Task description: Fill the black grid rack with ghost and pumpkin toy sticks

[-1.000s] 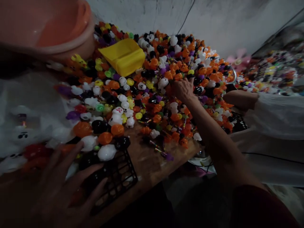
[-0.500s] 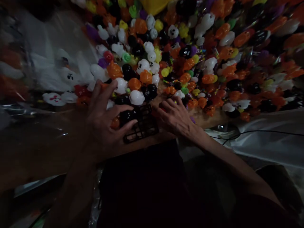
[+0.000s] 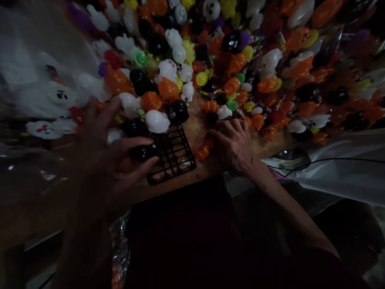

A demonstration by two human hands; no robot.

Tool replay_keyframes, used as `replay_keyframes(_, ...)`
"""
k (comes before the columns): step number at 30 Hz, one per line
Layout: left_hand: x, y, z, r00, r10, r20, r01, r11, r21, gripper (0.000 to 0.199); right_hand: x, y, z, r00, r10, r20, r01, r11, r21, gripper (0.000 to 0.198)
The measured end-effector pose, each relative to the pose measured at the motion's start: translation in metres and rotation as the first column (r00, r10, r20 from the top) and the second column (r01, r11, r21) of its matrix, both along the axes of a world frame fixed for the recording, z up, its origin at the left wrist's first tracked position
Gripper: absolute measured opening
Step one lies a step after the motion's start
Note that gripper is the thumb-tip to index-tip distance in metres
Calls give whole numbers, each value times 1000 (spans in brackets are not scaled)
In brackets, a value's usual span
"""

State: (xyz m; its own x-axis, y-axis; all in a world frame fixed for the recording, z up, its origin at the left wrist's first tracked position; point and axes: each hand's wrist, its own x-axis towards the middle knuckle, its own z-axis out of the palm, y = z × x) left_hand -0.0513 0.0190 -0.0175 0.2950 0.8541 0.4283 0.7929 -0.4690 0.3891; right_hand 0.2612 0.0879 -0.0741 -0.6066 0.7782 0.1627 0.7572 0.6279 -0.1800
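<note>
At the near edge of a wooden table, the left hand curves half open, thumb and forefinger either side of a black piece; whether it grips, I cannot tell. Rounded and glossy, the piece lies beside the left end of a black grid tray. The right hand is bent downward, fingers curled; what it has hold of, if anything, cannot be seen. Just beside its fingertips lies an orange piece with dark markings. Beyond the tray spreads a heap of orange, white, black and yellow pieces, cut off at the top. Shadow blurs the left hand's palm and forearm.
</note>
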Motion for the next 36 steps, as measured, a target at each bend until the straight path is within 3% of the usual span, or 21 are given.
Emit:
replay_keyframes(4, 6, -4, 6, 999, 47, 14, -46, 998, -37, 24, 0, 6, 0, 999, 41, -5, -41, 999, 9, 30)
replay_keyframes(9, 6, -3, 1, 998, 55, -31, -55, 998, 13, 32, 4, 10, 26, 982, 161, -95, -148, 981, 125, 23)
replay_keyframes(15, 0, 0, -5, 999, 30, 13, -31, 999, 42, 27, -16, -2, 49, 966, 219, -140, -212, 975, 64, 25)
replay_keyframes(20, -2, 1, -6, 998, -29, 53, 25, 996, 86, 23, -53, -11, 45, 957, 189, -220, -185, 982, 40, 25)
replay_keyframes(22, -2, 2, -8, 997, -40, 65, 34, 995, 89, 31, -70, -11, 41, 935, 176, -309, -186, 982, -4, 21)
replay_keyframes(24, -3, 3, -10, 996, -18, 83, 12, 998, 66, 45, -85, -11, 36, 877, 137, -460, -199, 976, -88, 15)
replay_keyframes(27, -4, 4, -13, 991, -3, 136, -2, 999, 38, 68, -100, -12, 30, 731, -8, -682, -189, 958, -214, 14)
replay_keyframes(30, -3, 3, -13, 977, -4, 212, -2, 1000, 31, 70, -106, -15, 25, 628, -72, -775, -166, 961, -223, 13)
replay_keyframes(36, -1, 1, -11, 980, 63, 190, -60, 998, -20, 57, -112, -19, 18, 728, 54, -683, -166, 981, -100, 23)
